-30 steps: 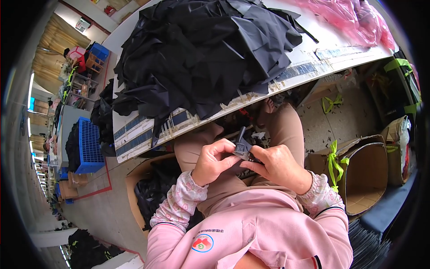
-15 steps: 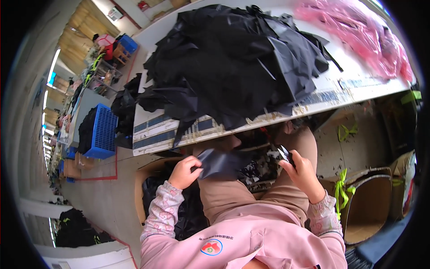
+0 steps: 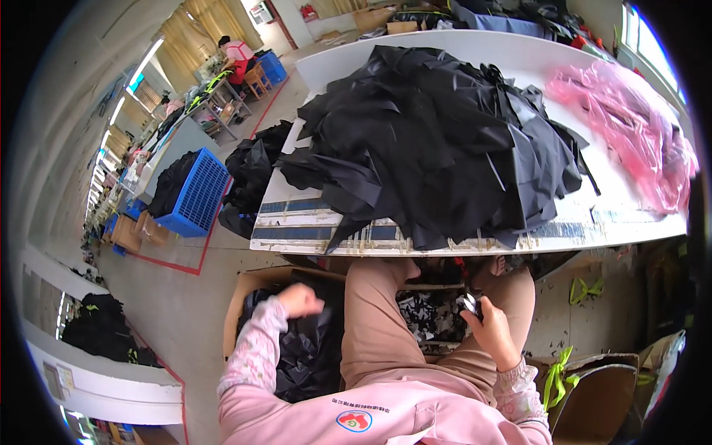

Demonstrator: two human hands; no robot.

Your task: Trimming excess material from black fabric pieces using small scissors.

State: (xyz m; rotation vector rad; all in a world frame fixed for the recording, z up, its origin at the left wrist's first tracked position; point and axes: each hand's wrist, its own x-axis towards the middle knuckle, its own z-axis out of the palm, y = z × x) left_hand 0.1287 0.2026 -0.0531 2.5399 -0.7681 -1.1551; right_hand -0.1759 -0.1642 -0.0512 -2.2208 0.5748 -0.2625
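Observation:
My left hand [image 3: 300, 300] is over a cardboard box [image 3: 232, 315] on the left, beside my thigh. Motion smears its fingers, so I cannot tell if anything is between them. Crumpled black fabric pieces [image 3: 305, 348] fill the box below the hand. Above my right thigh, my right hand [image 3: 492, 332] is closed around small thread snips [image 3: 470, 302], their metal blades pointing away from me. A large heap of black fabric pieces [image 3: 437, 148] covers much of the white table [image 3: 630, 230] ahead, some hanging over its near edge.
Pink plastic film [image 3: 623, 126] lies at the table's right. Small scraps [image 3: 430, 315] sit in a low container between my legs. An open cardboard carton [image 3: 593, 400] with a yellow-green tie [image 3: 556, 382] stands right. Left are a blue crate [image 3: 196, 196] and a seated person [image 3: 237, 59].
My left hand has moved left from over my lap to the box; the dark fabric piece it held is no longer distinct. My right hand keeps the snips. The view has tilted upward.

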